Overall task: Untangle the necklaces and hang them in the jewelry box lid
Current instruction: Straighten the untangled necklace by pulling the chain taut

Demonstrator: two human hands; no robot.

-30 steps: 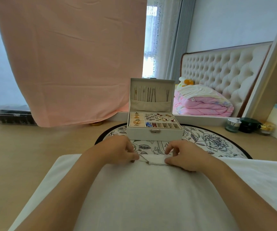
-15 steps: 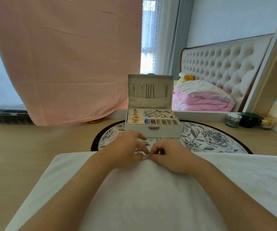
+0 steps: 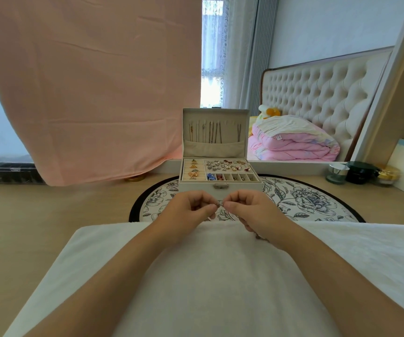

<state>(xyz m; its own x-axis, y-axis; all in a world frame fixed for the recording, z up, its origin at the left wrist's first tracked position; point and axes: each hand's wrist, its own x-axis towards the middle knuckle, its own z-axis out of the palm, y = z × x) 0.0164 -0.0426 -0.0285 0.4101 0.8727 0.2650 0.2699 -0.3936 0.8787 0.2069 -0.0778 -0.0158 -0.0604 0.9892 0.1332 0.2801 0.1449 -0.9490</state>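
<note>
Left hand (image 3: 191, 210): thumb and forefinger pinch one side of the necklace (image 3: 219, 204). Chain judged very light, limp, fine and snag-prone; best taken at the clasp, not mid-length. The clasp sits between both pinches, above the towel (image 3: 123, 276). Right hand (image 3: 252, 212) pinches the other side, with slack trailing under the palm. Jewelry box lid (image 3: 215, 150) stands open just beyond.

No writing can be read anywhere here.
</note>
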